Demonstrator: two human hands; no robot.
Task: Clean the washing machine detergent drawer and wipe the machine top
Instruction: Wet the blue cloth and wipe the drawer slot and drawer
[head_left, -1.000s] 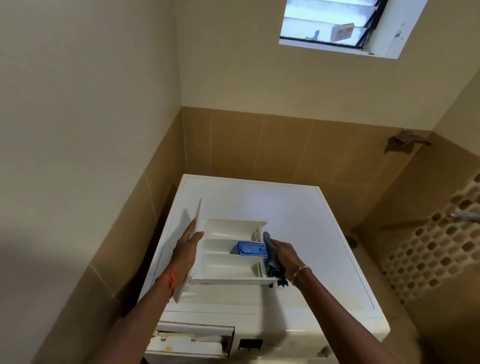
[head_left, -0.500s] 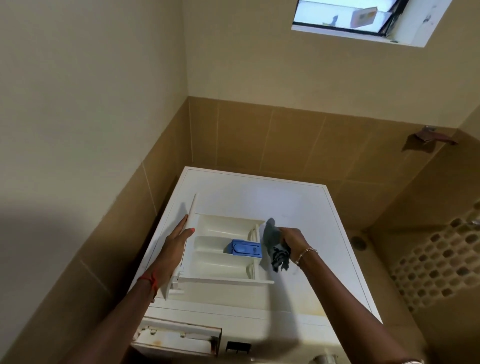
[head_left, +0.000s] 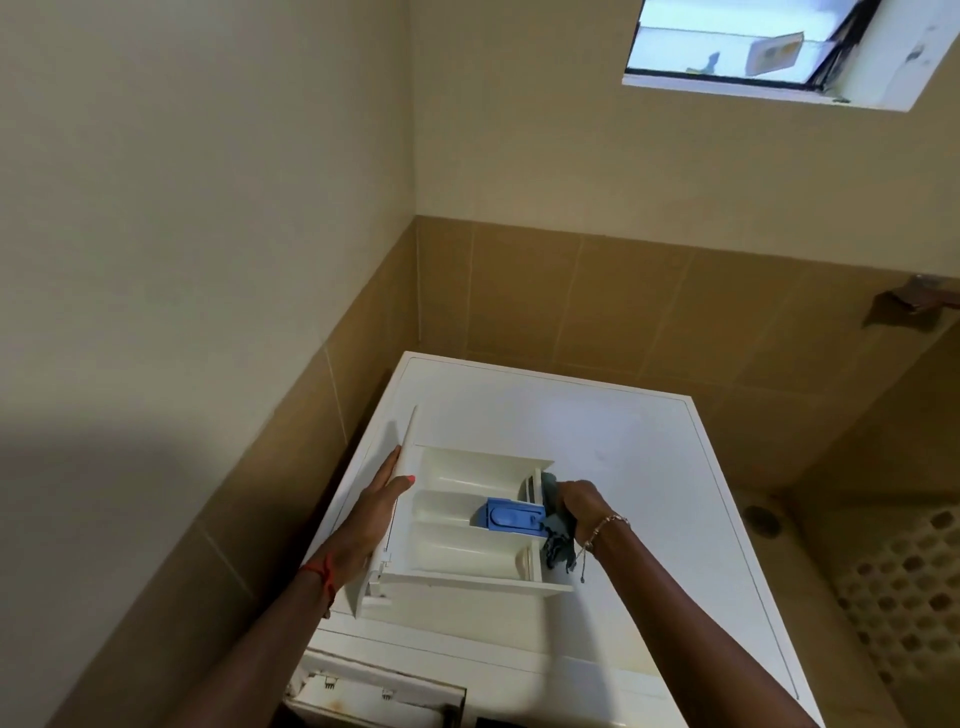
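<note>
A white detergent drawer lies on the white washing machine top, its front panel turned to the left. A blue insert sits in its middle compartment. My left hand holds the drawer's front panel, thumb over the panel's edge. My right hand grips a grey cloth and presses it against the drawer's right end, beside the blue insert. Part of the cloth hangs below my fist.
The empty drawer slot gapes in the machine's front at the bottom. Tiled walls stand close on the left and behind. A floor drain lies to the right of the machine. A window is high up.
My right hand has brought the cloth down from above the drawer's right end onto it, next to the blue insert. My left hand has kept its hold on the front panel.
</note>
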